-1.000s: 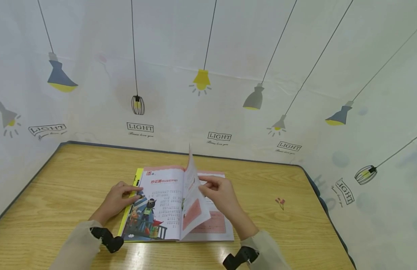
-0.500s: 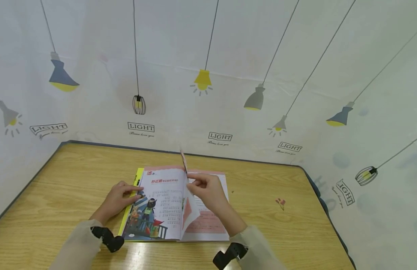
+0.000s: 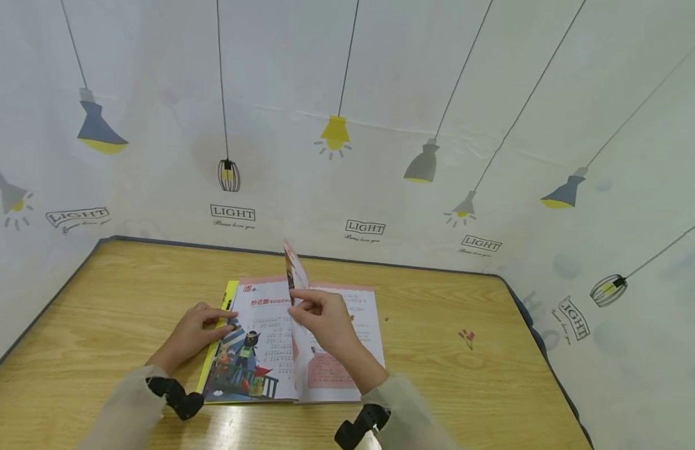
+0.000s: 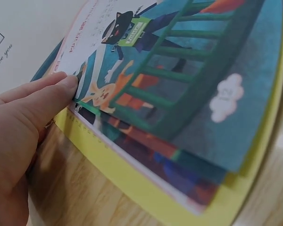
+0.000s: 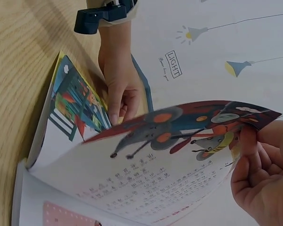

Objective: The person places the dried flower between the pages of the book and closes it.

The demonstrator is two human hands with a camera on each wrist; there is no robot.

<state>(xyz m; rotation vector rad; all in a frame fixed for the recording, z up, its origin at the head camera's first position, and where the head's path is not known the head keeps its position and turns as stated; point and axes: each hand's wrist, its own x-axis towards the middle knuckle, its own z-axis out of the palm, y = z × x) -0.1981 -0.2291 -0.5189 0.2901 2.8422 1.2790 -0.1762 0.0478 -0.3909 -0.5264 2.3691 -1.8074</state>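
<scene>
An illustrated children's book [image 3: 269,350] lies spread on the wooden table, its yellow cover edge showing at the left. My left hand [image 3: 195,331] rests at the book's left edge, finger and thumb tips on the picture page [image 4: 179,84]. Above the middle of the book, my right hand [image 3: 325,315] pinches one page [image 5: 165,155] between thumb and fingers, near its outer edge. That page stands up from the spine and curves, leaning left, with a mouse picture and printed text in the right wrist view. The right-hand page [image 3: 330,372] with a pink box lies flat beneath.
The wooden table [image 3: 465,400] extends around the book, with a small red flower mark [image 3: 467,339] at the right. Behind and beside it hangs a pale sheet [image 3: 280,75] printed with lamps. Each wrist wears a black camera band [image 3: 175,397].
My right hand has moved left with the page, which has swung from leaning right past upright to leaning left. More of the right-hand page is uncovered. My left hand has stayed in place.
</scene>
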